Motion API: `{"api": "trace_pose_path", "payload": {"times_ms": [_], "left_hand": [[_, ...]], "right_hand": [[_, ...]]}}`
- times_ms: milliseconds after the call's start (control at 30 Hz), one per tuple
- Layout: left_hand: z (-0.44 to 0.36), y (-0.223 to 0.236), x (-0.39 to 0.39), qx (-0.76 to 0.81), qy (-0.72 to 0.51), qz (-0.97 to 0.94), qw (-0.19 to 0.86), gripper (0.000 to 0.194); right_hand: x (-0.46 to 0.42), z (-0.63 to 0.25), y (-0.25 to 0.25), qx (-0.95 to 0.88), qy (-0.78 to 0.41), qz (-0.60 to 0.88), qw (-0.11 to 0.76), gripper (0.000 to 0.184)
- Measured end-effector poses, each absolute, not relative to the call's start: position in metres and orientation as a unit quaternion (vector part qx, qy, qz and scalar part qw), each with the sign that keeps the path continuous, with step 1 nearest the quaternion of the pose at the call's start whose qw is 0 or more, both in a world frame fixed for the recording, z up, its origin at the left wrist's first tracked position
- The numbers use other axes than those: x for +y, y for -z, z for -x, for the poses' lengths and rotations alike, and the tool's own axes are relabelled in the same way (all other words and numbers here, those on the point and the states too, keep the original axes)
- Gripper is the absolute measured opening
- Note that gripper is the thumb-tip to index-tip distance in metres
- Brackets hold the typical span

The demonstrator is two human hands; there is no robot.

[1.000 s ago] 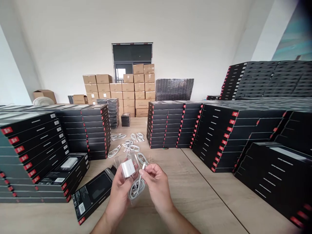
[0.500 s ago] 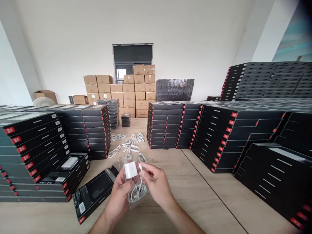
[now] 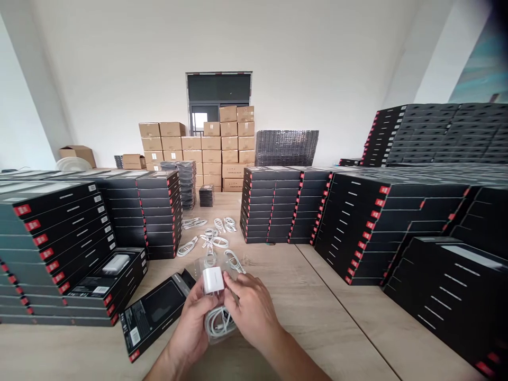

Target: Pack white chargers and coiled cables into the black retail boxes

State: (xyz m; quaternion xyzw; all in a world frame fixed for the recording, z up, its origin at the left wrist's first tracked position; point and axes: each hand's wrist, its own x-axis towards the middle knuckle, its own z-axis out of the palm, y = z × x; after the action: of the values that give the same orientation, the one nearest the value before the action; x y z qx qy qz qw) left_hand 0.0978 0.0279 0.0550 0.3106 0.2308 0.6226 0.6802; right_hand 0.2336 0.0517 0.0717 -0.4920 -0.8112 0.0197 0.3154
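My left hand (image 3: 194, 317) is closed on a clear plastic tray (image 3: 199, 266), thumb over its near left side. A white charger plug (image 3: 213, 280) sits in the tray's upper part. Below it, a coiled white charging cable (image 3: 217, 323) lies in the lower part. My right hand (image 3: 252, 307) is at the tray's right side, its fingers bent and index fingertip close beside the charger. Whatever is under those fingertips is hidden. Left of my hands, a black box (image 3: 156, 312) lies at an angle on the table, its far-end flap raised.
More coiled white cables (image 3: 219, 242) lie beyond my hands on the wooden table (image 3: 309, 328). Stacks of black boxes stand left (image 3: 71, 238) and right (image 3: 357, 227). Another white charger (image 3: 116, 263) rests on a low box pile. Brown cartons (image 3: 212, 156) are piled at the back wall.
My right fingers have moved from pinching the cable's upper end, in plain sight, to pressing at the tray's right side, where that end is hidden. My left hand keeps its hold.
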Motion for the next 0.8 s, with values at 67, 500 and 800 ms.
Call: {"api": "trace_pose_path", "payload": {"times_ms": [67,500,800], "left_hand": [[-0.094,-0.055,0.028,0.236,-0.627,-0.297,0.681,0.042],[-0.079,-0.055,0.03,0.251,-0.627,-0.203,0.709,0.048],[-0.084,-0.06,0.03,0.257,-0.627,-0.175,0.714,0.063]], "right_hand": [[0.05,-0.233,-0.073,-0.816,-0.033,0.49,0.305,0.043],[0.053,-0.23,-0.062,-0.827,-0.182,0.43,0.314,0.074],[0.056,-0.231,-0.054,-0.839,-0.137,0.397,0.347,0.053]]}}
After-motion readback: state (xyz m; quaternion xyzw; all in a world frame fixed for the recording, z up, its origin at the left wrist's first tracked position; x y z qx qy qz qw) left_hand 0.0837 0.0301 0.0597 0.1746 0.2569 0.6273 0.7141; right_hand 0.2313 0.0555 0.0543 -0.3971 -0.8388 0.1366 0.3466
